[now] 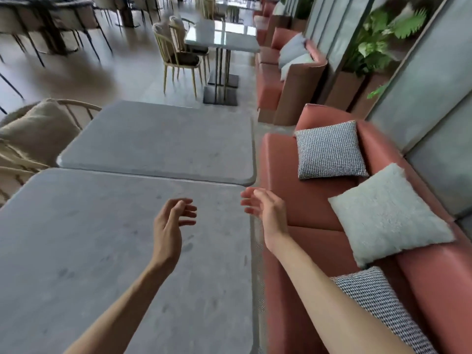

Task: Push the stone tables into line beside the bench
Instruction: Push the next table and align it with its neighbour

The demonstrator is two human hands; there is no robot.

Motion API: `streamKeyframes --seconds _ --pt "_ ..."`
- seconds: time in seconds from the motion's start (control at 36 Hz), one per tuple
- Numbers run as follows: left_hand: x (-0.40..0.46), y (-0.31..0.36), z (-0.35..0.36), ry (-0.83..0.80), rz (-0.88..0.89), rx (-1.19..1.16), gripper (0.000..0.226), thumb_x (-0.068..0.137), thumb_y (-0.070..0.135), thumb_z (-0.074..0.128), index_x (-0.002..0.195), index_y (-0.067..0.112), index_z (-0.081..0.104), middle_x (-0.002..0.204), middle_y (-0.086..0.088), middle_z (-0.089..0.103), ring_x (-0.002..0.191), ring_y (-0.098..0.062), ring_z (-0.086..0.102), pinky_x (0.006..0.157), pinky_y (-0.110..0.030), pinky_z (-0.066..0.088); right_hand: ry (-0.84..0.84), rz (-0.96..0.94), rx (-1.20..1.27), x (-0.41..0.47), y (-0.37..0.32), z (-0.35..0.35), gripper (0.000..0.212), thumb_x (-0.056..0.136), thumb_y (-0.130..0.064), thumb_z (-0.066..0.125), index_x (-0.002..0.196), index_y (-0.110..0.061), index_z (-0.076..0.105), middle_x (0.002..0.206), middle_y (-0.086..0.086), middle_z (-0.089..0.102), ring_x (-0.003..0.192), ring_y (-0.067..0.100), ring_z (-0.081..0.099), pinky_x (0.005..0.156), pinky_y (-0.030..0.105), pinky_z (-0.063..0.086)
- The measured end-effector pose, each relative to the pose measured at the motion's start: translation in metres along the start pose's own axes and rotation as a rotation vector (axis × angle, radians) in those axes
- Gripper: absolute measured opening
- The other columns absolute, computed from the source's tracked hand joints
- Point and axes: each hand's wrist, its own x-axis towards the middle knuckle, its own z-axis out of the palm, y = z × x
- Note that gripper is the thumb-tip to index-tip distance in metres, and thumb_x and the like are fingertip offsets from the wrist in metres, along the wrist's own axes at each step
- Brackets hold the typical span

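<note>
Two grey stone tables with rounded corners sit end to end next to a long terracotta-red leather bench; the near grey stone table fills the lower left and the far grey stone table lies just beyond it, the two tops almost touching with only a thin seam between them; their right edges don't quite match, the far one sticks out a touch closer to the bench than the near one; a narrow strip of floor separates both from the bench seat; the left hand hangs above the near table's top, fingers loosely curled and spread, nothing in it; the right hand is up over that table's far right corner by the gap, palm turned inward, fingers relaxed and apart, also holding nothing; neither looks pressed on the stone, though can't say for sure from this angle; on the bench there's a black-and-white houndstooth cushion and a fluffy pale grey cushion nearer, leaning on the backrest; a wooden chair with a beige cushion sits at the far table's left side
</note>
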Motion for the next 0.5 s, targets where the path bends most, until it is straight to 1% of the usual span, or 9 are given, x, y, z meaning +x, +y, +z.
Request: streamKeyframes --seconds 0.08,0.17,0.25,0.33,0.42,0.5 --pt "0.017 -0.005 -0.006 0.124 0.001 0.021 0.027 0.091 0.028 0.047 0.094 0.01 0.066 0.083 -0.01 0.069 0.075 -0.023 0.066 0.065 -0.033 0.054 -0.128 0.023 0.0 0.041 0.009 0.02 0.025 0.096 -0.006 0.046 0.087 -0.006 0.07 0.093 0.017 0.072 0.082 0.028 0.067 0.076 0.041 0.051" --pt "0.034 -0.009 -0.014 0.27 0.016 0.057 0.028 0.09 0.029 0.046 0.094 0.009 0.066 0.083 -0.012 0.068 0.073 -0.02 0.066 0.064 -0.031 0.054 -0.256 0.038 0.016 0.078 0.016 0.048 0.026 0.096 -0.004 0.045 0.088 -0.005 0.069 0.09 0.014 0.072 0.079 0.027 0.066 0.073 0.036 0.051" --pt "0.039 -0.013 -0.019 0.447 0.011 0.07 0.026 0.089 0.028 0.046 0.092 0.01 0.064 0.083 -0.013 0.067 0.074 -0.022 0.064 0.063 -0.033 0.053 -0.407 0.087 -0.004 0.103 0.026 0.076 0.025 0.097 -0.003 0.043 0.09 -0.004 0.067 0.09 0.015 0.07 0.075 0.024 0.065 0.07 0.033 0.051" --pt "0.032 -0.022 -0.021 0.611 -0.018 0.054 0.023 0.094 0.021 0.046 0.094 0.005 0.063 0.083 -0.015 0.065 0.074 -0.026 0.063 0.062 -0.035 0.052 -0.515 0.13 -0.063 0.116 0.035 0.094 0.023 0.097 -0.003 0.043 0.098 0.001 0.066 0.09 0.016 0.068 0.075 0.025 0.063 0.067 0.033 0.05" --pt "0.013 -0.033 -0.021 0.76 -0.076 0.055 0.023 0.102 0.01 0.041 0.097 0.001 0.062 0.081 -0.017 0.063 0.074 -0.027 0.061 0.063 -0.037 0.05 -0.595 0.191 -0.115 0.116 0.044 0.102 0.023 0.097 -0.004 0.044 0.092 -0.003 0.066 0.087 0.014 0.068 0.072 0.025 0.063 0.067 0.033 0.05" --pt "-0.013 -0.044 -0.022 0.897 -0.125 0.045 0.026 0.103 0.011 0.04 0.096 0.002 0.063 0.082 -0.017 0.064 0.073 -0.025 0.061 0.061 -0.033 0.051 -0.685 0.24 -0.187 0.108 0.054 0.103 0.021 0.096 -0.004 0.045 0.09 -0.004 0.065 0.086 0.015 0.068 0.07 0.026 0.063 0.067 0.034 0.049"
